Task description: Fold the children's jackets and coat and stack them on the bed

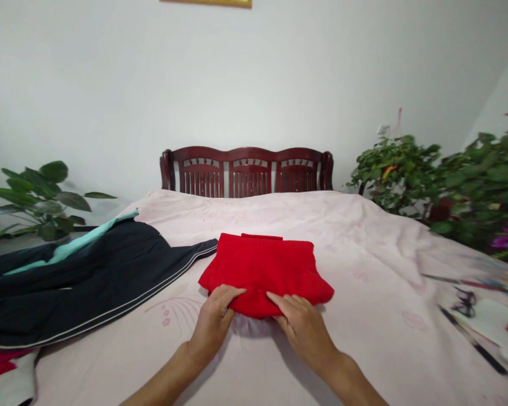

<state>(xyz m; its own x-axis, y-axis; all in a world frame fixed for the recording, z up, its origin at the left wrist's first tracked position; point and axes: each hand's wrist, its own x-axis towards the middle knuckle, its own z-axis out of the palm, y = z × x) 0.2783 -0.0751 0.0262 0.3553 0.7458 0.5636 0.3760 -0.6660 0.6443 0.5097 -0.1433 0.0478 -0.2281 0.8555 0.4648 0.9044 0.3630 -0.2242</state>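
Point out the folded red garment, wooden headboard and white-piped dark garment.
Folded red garment (266, 265): head view, middle of its upper face.
Wooden headboard (249, 179): head view, center panel.
White-piped dark garment (95, 276): head view, broad middle.

Left hand (214, 311), right hand (303, 324) gripping near edge of folded red cloth (266, 262) on bed (364, 332) (dark garment (88, 276) left of it).

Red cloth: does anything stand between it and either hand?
Nothing visible does: the left hand and right hand both grip the near edge of the red cloth. The dark garment lies to its left, not between them.
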